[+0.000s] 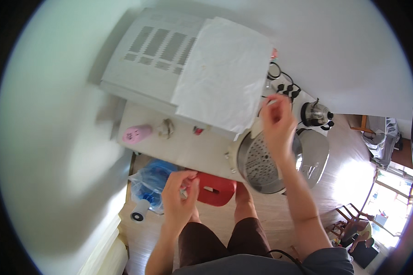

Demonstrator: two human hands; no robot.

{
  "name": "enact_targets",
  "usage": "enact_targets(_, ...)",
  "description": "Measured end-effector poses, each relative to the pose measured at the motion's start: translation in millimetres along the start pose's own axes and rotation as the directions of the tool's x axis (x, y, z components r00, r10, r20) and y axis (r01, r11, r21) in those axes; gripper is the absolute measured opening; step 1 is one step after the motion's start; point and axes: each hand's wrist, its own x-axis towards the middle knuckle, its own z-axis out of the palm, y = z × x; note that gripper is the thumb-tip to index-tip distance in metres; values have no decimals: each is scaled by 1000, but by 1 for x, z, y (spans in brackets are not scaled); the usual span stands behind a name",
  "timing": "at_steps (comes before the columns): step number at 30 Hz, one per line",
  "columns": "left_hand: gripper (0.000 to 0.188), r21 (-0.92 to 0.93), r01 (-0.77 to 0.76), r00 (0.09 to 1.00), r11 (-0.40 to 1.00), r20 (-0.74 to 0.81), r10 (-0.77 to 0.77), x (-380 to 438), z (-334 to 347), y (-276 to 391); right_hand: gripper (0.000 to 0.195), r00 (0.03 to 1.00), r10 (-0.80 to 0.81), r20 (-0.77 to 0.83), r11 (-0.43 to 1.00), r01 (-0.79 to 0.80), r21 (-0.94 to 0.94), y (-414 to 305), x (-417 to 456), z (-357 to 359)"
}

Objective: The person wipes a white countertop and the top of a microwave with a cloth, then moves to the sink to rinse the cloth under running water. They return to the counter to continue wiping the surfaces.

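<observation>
My right hand (pixel 278 127) is blurred, its fingers curled, above an electric cooker pot (pixel 242 160) with a perforated metal steamer plate (pixel 260 160) inside. Whether it holds something small cannot be told. Lower and to the left, my left hand (pixel 180 201) has thumb and fingertips brought close together. A small pale bit shows between them, but I cannot tell whether it is gripped. Behind that hand is a red plastic stool (pixel 216 192) with a slot in its seat. The cooker's clear lid (pixel 315 156) stands open on the right.
A white vented appliance (pixel 151 68) bears a white sheet (pixel 223 75). On the table (pixel 192 147) stand a pink container (pixel 137 134) and a glass kettle (pixel 316 114); plugs fill a power strip (pixel 285 87). Blue plastic in a bag (pixel 151 180) lies below. Another person (pixel 363 233) is far right.
</observation>
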Motion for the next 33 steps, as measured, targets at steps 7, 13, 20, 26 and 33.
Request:
enact_targets(7,40,-400,214,911,891,410,-35,139,228,77,45,978,13,207,975,34,-221,187,147,-70)
enact_targets(13,63,-305,663,736,683,429,-524,249,330,39,79,932,51,358,913,102,-394,212,231,-3)
enact_targets(20,45,-325,728,664,603,553,-503,278,385,0,87,897,127,422,861,111,-496,218,249,45)
enact_targets(26,36,-33,326,902,945,311,-300,263,388,-6,76,969,-124,216,885,206,-418,232,246,20)
enact_targets(33,36,-125,26,986,992,165,-5,180,328,59,62,987,-163,-3,985,163,51,143,178,-117)
